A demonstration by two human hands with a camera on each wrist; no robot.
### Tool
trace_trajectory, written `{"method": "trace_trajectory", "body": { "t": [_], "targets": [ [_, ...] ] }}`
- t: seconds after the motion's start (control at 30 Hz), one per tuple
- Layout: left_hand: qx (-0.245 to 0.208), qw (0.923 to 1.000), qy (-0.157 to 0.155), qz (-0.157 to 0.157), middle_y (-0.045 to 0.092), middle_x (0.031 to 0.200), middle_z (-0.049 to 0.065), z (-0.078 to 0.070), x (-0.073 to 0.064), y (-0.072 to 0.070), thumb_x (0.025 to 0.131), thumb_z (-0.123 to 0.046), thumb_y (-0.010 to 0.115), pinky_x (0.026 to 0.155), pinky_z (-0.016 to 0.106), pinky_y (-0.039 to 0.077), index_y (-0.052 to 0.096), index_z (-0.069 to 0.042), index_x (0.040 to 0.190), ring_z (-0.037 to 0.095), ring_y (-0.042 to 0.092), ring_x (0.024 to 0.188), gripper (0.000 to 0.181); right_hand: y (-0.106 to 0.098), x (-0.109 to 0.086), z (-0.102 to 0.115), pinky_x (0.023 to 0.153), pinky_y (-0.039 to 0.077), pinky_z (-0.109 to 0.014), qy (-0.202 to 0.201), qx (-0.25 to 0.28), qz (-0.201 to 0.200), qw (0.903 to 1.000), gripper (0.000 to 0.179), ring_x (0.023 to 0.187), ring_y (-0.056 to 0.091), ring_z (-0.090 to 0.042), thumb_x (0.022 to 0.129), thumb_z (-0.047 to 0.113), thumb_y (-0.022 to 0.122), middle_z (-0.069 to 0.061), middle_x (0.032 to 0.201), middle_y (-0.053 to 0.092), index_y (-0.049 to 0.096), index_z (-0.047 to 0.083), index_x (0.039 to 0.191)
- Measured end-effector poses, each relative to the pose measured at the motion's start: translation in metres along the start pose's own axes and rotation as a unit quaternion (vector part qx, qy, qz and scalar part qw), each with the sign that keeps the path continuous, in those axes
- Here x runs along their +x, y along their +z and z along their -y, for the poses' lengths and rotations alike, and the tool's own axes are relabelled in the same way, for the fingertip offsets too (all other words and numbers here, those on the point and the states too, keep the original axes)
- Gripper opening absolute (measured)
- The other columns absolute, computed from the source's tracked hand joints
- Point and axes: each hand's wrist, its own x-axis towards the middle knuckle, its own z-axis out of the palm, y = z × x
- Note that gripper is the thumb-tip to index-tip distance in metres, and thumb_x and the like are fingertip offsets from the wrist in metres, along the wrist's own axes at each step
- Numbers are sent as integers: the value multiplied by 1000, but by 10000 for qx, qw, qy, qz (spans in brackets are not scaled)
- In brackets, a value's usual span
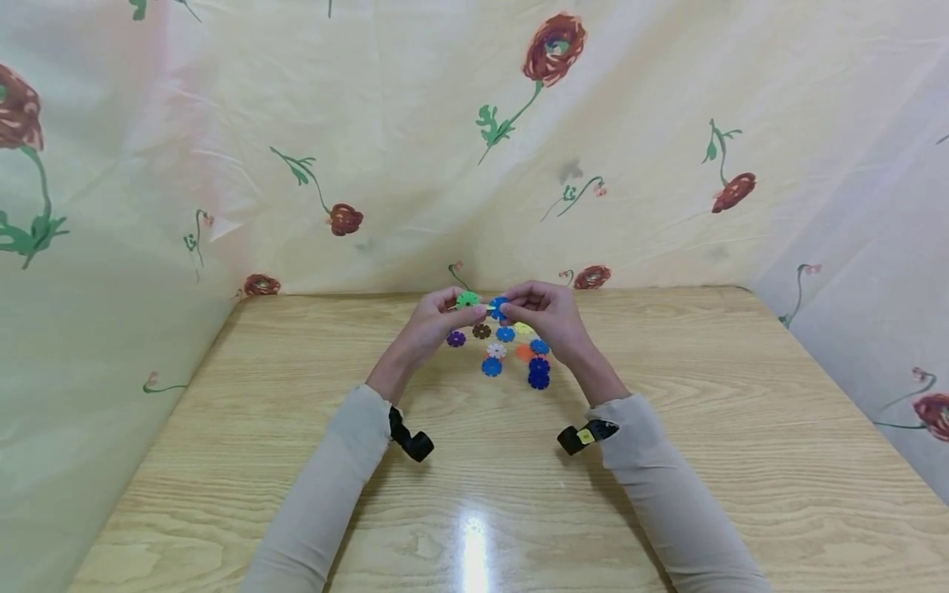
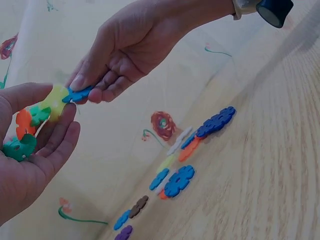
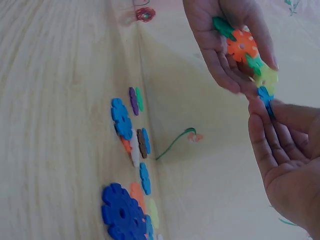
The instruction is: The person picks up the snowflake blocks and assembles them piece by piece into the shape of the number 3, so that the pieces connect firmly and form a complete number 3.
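My left hand [image 1: 432, 323] holds a short chain of flower-shaped plastic discs above the far part of the table. In the right wrist view the chain runs from a dark green disc [image 3: 223, 28] through an orange disc [image 3: 242, 46] and a green disc [image 3: 254, 63] to a pale yellow disc [image 3: 268, 79]. Thumb and fingers of my left hand pinch the yellow one. Opposite, my right hand [image 1: 554, 319] pinches a blue disc [image 2: 78, 94] between thumb and fingers. The blue disc's edge meets the yellow disc's edge; how deeply they interlock cannot be told.
Beneath the hands, loose discs lie on the wooden table [image 1: 474, 461]: purple [image 1: 455, 338], brown [image 1: 482, 331], white [image 1: 496, 351], orange [image 1: 525, 352], dark blue [image 1: 539, 380] and several lighter blue ones. A flowered cloth [image 1: 415, 165] hangs behind the table and at both sides.
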Motion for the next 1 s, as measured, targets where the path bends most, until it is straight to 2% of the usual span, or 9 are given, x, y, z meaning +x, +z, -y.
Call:
{"method": "trace_trajectory", "body": {
  "t": [0.1,0.27,0.37,0.6,0.7,0.8,0.87,1.0],
  "targets": [
    [33,10000,-7,26,67,108,2,0,1,2,104,-13,59,115,58,41,59,-2,115,28,66,112,15,3,0,-1,76,63,-27,-39,200,-112,9997,19,73,74,-12,95,-2,68,-3,85,74,67,-13,110],
    [65,9996,-205,163,63,126,7,-1,2,6,111,-28,42,117,55,40,57,1,132,28,62,121,39,4,0,-1,76,62,-25,101,220,-346,9991,21,72,72,-10,97,3,68,2,83,73,67,-11,112],
    [-37,9993,-308,219,60,132,10,-2,1,7,113,-26,37,118,55,39,55,2,138,31,60,121,42,2,0,0,75,62,-24,265,148,-402,9987,23,72,72,-9,97,5,68,3,83,73,67,-11,113],
    [-268,9982,-454,282,59,136,6,-3,0,10,109,-16,39,119,54,38,57,1,137,24,62,112,37,1,0,3,75,62,-25,538,21,-378,9978,26,72,73,-10,96,8,70,4,84,73,67,-10,114],
    [-356,9978,-478,291,61,130,6,-2,1,11,107,-15,41,118,55,39,59,2,132,20,64,104,35,0,0,4,76,63,-26,590,-38,-335,9977,26,74,74,-10,96,9,71,3,85,74,67,-10,113],
    [-227,9980,-529,244,63,120,5,-2,1,12,108,-17,46,116,55,41,60,-1,127,17,65,97,29,0,0,4,77,63,-27,605,-101,-259,9978,26,75,75,-12,95,10,72,3,84,75,68,-10,112],
    [-67,9983,-538,221,63,115,5,-2,0,13,108,-18,50,115,54,43,60,-2,125,21,66,101,25,0,0,4,77,63,-28,608,-147,-220,9978,25,77,75,-17,95,10,73,2,84,75,69,-9,109],
    [202,9983,-527,170,63,113,6,-1,-2,12,105,-16,57,114,53,45,58,-3,126,43,61,118,24,1,0,4,76,63,-29,666,-219,-168,9974,23,81,75,-26,94,11,74,1,83,75,70,-7,107]
  ]
}}
